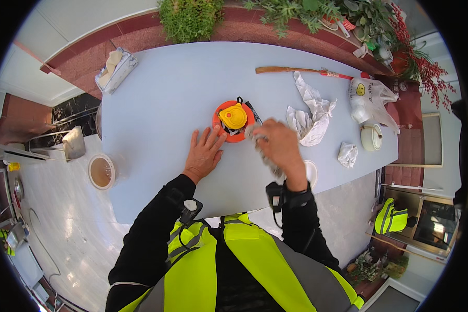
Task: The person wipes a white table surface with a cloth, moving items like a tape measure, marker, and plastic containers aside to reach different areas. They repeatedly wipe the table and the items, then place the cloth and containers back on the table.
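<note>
An orange round dish [216, 126] sits near the middle of the pale table [167, 89]. Inside it lies a yellow round case with a black loop [236, 116], perhaps a tape measure, among small dark and whitish items. My left hand [206, 150] rests with fingers spread, its fingertips at the dish's near left rim. A crumpled grey cloth [253, 134] is gripped in my right hand [277, 144], and its end meets the dish's right rim. Just behind that rim is a black pen-like object with white lettering [253, 112], partly covered by the hand and cloth.
Crumpled white cloth or paper [314, 117] lies to the right, below a long wooden-handled stick [288, 70]. Farther right are a plastic bag [370, 97], a lidded pot [371, 137] and a wad [348, 154]. A tissue pack [117, 70] and a tub [102, 171] stand left.
</note>
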`<action>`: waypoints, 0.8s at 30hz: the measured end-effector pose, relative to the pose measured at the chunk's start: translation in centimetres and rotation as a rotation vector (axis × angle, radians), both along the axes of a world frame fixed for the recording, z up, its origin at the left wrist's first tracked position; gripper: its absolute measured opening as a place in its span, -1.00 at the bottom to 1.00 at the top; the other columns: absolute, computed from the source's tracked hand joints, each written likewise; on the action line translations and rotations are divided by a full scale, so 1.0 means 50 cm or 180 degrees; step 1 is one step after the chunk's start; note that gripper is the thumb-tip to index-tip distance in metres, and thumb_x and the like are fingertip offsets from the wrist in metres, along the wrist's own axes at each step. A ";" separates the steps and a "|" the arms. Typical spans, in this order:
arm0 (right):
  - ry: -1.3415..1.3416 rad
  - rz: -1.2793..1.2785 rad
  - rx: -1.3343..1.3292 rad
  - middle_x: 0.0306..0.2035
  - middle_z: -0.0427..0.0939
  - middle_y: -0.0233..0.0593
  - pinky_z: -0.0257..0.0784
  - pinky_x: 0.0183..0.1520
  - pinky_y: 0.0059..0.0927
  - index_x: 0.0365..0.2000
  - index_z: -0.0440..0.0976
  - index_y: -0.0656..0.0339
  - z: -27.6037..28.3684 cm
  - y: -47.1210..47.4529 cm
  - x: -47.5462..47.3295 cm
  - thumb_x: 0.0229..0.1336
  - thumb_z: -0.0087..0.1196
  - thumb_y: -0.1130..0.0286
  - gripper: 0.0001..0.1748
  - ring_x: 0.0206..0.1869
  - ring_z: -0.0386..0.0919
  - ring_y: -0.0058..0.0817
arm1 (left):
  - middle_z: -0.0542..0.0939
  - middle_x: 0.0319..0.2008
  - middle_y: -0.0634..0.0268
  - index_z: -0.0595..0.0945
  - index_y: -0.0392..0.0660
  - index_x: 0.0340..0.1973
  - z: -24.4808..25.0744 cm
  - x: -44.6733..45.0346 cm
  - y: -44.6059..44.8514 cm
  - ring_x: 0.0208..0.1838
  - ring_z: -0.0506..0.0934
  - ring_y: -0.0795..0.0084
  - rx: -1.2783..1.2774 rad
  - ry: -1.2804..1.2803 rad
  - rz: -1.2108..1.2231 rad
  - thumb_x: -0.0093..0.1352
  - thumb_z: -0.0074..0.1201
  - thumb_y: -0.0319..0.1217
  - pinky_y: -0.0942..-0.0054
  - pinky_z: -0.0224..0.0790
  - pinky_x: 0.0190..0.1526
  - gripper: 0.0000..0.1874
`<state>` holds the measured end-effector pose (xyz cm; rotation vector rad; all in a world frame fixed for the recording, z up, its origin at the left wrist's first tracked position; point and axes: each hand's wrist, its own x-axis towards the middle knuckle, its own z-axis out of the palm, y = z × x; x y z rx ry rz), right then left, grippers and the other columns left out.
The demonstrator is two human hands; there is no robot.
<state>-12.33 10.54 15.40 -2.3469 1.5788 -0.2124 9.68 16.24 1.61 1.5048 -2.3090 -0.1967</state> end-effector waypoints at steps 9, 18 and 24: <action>-0.0708 -0.0574 -0.0902 0.09 0.34 -0.06 0.18 0.13 -0.07 0.03 0.45 0.01 -0.235 0.251 -0.003 -0.09 0.17 0.32 -0.45 0.13 0.32 -0.06 | 0.33 0.25 0.11 0.44 -0.02 0.17 0.016 -0.001 0.017 0.29 0.31 0.12 -0.0709 0.0054 -0.0708 0.26 0.08 -0.41 -0.07 0.06 0.23 -0.48; -0.0794 -0.0578 -0.0939 0.06 0.36 -0.07 0.21 0.12 -0.08 -0.01 0.47 0.04 -0.244 0.251 -0.011 -0.10 0.16 0.32 -0.48 0.10 0.34 -0.06 | 0.50 0.06 0.08 0.53 -0.26 0.02 0.070 -0.220 -0.129 0.24 0.36 0.10 -0.1129 -0.0861 -0.1026 0.25 0.00 -0.43 0.06 0.02 0.30 -0.59; -0.0759 -0.0630 -0.0901 0.06 0.37 -0.07 0.21 0.12 -0.08 -0.02 0.47 0.06 -0.242 0.246 -0.009 -0.11 0.16 0.32 -0.48 0.09 0.34 -0.07 | 0.60 -0.19 0.17 0.66 -0.19 -0.19 0.027 -0.270 -0.185 0.06 0.46 0.19 -0.0551 -0.1627 -0.1134 0.24 -0.01 -0.43 0.06 -0.07 0.37 -0.73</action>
